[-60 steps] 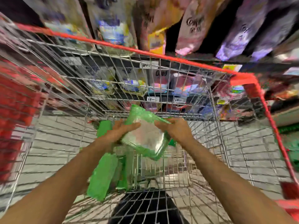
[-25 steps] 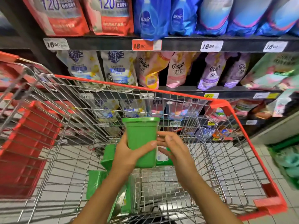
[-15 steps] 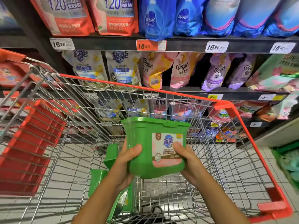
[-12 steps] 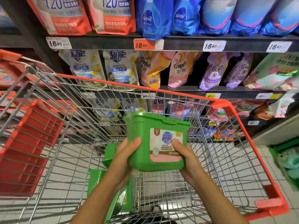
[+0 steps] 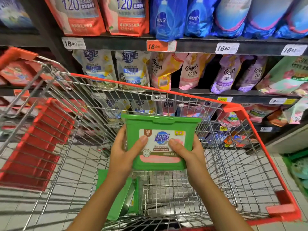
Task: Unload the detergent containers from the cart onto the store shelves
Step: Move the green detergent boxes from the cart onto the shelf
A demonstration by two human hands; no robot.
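Note:
A green detergent box (image 5: 160,124) with a white and pink label hangs above the wire cart (image 5: 216,164), label side up towards me. My left hand (image 5: 123,155) grips its left side, thumb on the label. My right hand (image 5: 188,154) grips its right side, thumb on the label too. More green detergent containers (image 5: 123,200) lie on the cart floor below my left forearm, partly hidden by it. The store shelves (image 5: 200,45) stand right behind the cart, filled with refill pouches.
The cart has a red rim (image 5: 260,139) and a red folded child seat (image 5: 38,147) at the left. Price tags (image 5: 73,43) line the shelf edges. A green bin (image 5: 298,170) sits on the tiled floor at the right.
Both hands lifted the green box out of the cart and turned it from edge-on to label-up. My view rose from the cart floor to the shelves.

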